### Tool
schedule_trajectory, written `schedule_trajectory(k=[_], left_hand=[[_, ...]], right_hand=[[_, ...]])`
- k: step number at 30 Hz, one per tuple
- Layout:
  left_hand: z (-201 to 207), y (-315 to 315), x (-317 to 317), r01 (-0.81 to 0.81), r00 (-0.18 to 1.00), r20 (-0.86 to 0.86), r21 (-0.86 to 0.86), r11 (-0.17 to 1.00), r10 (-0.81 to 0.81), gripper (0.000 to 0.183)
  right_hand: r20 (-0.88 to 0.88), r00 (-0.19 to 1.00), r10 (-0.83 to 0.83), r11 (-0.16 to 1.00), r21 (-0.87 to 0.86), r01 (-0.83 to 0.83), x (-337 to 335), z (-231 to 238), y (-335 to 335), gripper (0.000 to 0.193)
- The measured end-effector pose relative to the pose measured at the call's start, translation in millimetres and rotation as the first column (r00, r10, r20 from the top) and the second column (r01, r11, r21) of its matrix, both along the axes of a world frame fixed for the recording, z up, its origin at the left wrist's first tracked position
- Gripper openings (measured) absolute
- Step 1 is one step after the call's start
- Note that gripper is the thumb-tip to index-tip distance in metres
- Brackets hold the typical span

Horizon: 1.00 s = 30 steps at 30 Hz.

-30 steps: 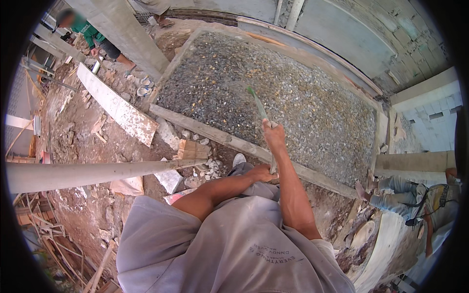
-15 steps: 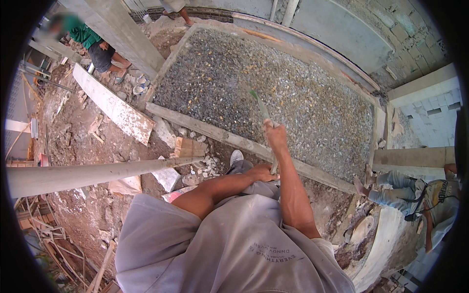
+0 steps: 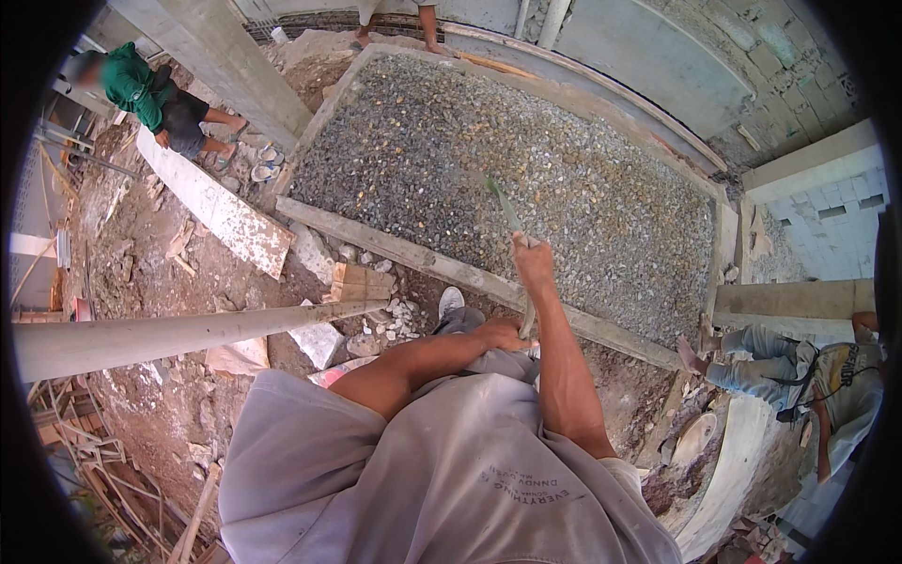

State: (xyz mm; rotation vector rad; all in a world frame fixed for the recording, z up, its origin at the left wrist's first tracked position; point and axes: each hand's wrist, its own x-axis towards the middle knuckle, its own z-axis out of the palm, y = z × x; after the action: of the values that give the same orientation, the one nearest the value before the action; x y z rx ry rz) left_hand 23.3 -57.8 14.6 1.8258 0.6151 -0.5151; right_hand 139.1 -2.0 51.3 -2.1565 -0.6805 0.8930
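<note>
My right hand [image 3: 533, 260] is closed around a long pale pole [image 3: 509, 209] with a green far end, held out over a bed of loose gravel [image 3: 413, 160]. Lower down, close to my body, my left hand [image 3: 505, 332] grips the same pole near its other end. The kind of tool is not clear, as its far end blends with the stones. A low concrete border [image 3: 423, 258] runs around the gravel, and the pole crosses above its near side. My shoe [image 3: 451, 301] stands just outside that border.
At the upper left a person in green [image 3: 155, 99] is beside a white-spattered board [image 3: 216, 202]. Another person [image 3: 770, 367] is at the right edge, and bare legs [image 3: 427, 23] show beyond the gravel. A round post [image 3: 188, 334], rubble [image 3: 399, 320] and concrete columns surround me.
The person in green has shifted left and down toward the board. At the far side, the other person's legs have moved right. My hands keep nearly the same hold.
</note>
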Motion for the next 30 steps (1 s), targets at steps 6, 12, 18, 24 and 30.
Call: schedule_trajectory(k=[6, 12, 18, 24, 30], left_hand=[[-6.1, -2.3, -2.1, -0.023, 0.999, -0.028, 0.009, 1.0, 0.023, 0.055], [-4.6, 0.9, -5.0, -0.093, 0.996, -0.014, 0.017, 0.996, 0.093, 0.051], [-28.5, 1.3, -9.5, -0.163, 0.983, 0.093, 0.022, 0.986, 0.16, 0.05], [-25.7, 6.1, -10.5, -0.25, 0.964, 0.099, 0.033, 0.968, 0.246, 0.045], [-21.1, 14.0, -13.5, -0.342, 0.932, 0.153, 0.079, 0.936, 0.327, 0.042]], right_hand=[[0.044, 0.997, 0.07, 0.996, -0.065, -0.067, -12.6, 29.0, 3.4, 0.044], [-0.017, 0.992, 0.128, 0.992, -0.002, -0.128, -21.0, 29.9, 8.9, 0.044], [-0.021, 0.987, 0.159, 0.987, -0.027, -0.16, -27.6, 32.3, 17.1, 0.043], [-0.057, 0.983, 0.175, 0.984, 0.034, -0.173, -34.0, 40.0, 26.1, 0.043], [-0.042, 0.979, 0.198, 0.977, 0.09, -0.194, -38.6, 46.0, 36.6, 0.038]])
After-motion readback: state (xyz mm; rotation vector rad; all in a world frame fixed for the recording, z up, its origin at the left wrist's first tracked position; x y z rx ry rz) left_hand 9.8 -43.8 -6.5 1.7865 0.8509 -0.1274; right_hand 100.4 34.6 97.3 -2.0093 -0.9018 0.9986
